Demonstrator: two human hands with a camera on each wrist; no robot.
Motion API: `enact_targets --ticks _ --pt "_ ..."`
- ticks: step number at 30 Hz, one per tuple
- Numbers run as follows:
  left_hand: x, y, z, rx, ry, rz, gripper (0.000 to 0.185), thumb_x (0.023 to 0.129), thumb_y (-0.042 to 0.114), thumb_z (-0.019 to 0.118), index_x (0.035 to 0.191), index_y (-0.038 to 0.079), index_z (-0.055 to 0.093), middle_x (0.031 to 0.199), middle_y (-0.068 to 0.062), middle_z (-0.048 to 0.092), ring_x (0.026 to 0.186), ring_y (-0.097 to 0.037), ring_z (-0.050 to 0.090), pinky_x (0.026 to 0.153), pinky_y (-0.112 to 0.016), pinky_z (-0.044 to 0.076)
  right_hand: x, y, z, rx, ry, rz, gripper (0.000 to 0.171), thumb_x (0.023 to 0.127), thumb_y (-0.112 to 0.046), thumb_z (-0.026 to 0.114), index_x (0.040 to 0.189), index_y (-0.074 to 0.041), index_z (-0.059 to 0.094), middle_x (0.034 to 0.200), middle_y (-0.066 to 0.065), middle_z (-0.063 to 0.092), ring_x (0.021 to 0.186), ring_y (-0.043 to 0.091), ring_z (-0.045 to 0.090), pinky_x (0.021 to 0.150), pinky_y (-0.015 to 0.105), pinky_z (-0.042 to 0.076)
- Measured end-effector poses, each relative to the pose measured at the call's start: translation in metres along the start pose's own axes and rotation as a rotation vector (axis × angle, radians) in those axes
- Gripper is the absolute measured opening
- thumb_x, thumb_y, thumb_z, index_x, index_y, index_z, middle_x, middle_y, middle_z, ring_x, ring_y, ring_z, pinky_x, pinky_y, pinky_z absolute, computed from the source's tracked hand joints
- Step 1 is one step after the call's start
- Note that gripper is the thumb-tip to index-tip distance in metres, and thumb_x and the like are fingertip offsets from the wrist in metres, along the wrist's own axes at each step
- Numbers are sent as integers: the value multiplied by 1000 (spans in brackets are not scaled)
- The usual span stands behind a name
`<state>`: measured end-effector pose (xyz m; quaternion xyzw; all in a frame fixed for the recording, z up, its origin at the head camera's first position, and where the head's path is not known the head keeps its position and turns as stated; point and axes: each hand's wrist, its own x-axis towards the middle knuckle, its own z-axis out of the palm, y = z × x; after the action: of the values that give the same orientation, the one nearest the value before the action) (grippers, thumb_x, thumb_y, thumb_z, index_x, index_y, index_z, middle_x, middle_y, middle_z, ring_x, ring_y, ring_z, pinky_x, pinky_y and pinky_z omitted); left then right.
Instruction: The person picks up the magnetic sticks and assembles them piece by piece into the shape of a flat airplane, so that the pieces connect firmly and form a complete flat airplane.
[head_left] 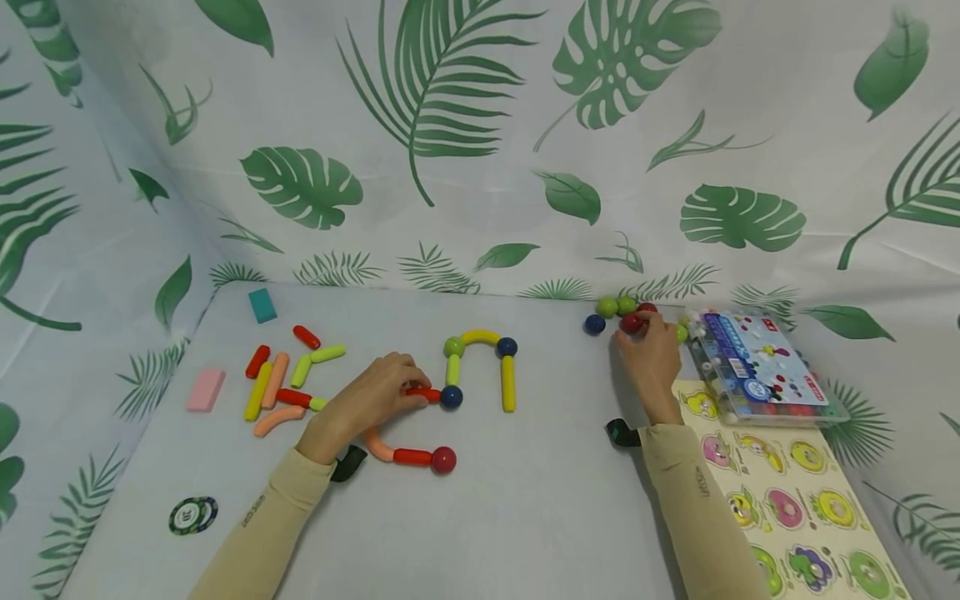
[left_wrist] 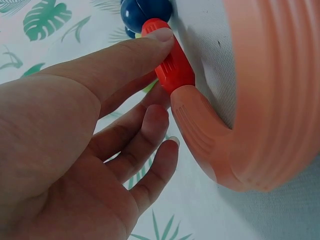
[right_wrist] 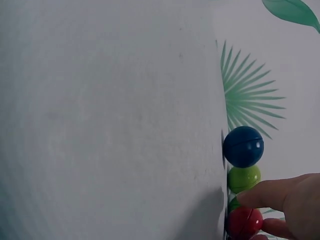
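Note:
My left hand (head_left: 380, 392) pinches a red rod (left_wrist: 172, 60) between thumb and fingers. One end of that rod meets a dark blue ball (head_left: 451, 397); the other joins an orange curved rod (left_wrist: 200, 132). From the blue ball, a chain runs through a light green rod (head_left: 453, 369), a green ball (head_left: 454, 347), a yellow curved rod (head_left: 480, 337), a second blue ball (head_left: 507, 347) and a yellow rod (head_left: 508, 385). The orange curve leads to another red rod (head_left: 412, 457) and a red ball (head_left: 444, 460). At the back right, my right hand (head_left: 651, 360) holds a red ball (right_wrist: 244, 222) with its fingertips.
Loose coloured rods (head_left: 258, 390) lie at the left, near a pink block (head_left: 206, 390), a teal block (head_left: 262, 305) and poker chips (head_left: 193, 516). Green balls (head_left: 607, 307) and a blue ball (head_left: 595, 324) sit against the back wall. A plastic case (head_left: 772, 367) overlaps a fruit puzzle board (head_left: 795, 475).

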<state>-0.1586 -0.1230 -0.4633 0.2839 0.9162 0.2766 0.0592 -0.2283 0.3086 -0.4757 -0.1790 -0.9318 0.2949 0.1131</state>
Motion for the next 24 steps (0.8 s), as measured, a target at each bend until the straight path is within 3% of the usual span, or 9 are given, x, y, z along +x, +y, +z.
enact_targets --ticks 6,14,20,24 --pt "-1 1 -1 -3 -6 1 22 87 19 81 107 10 78 95 -1 66 87 -17 55 77 -29 47 -4 0 -4 4 -18 28 47 95 -31 66 129 -1 55 127 23 48 108 39 49 90 53 40" --pt "0 1 -1 -8 -12 -16 21 88 21 80 107 12 78 96 0 66 89 -17 56 78 -30 46 -4 1 -7 -25 -82 9 48 96 -30 65 133 0 58 122 24 50 107 38 47 91 51 40" --pt "0 0 0 -15 -15 -21 22 88 20 80 108 11 78 96 -1 66 89 -17 56 79 -30 47 -8 1 -10 -58 -132 -8 50 95 -34 68 130 1 60 116 23 59 103 36 52 84 46 44" --pt "1 0 0 -8 -15 -18 22 89 21 80 108 10 78 97 -1 66 90 -18 56 80 -30 47 -23 -5 -13 -38 -193 -24 51 95 -39 70 126 0 62 112 21 63 98 33 54 77 38 43"
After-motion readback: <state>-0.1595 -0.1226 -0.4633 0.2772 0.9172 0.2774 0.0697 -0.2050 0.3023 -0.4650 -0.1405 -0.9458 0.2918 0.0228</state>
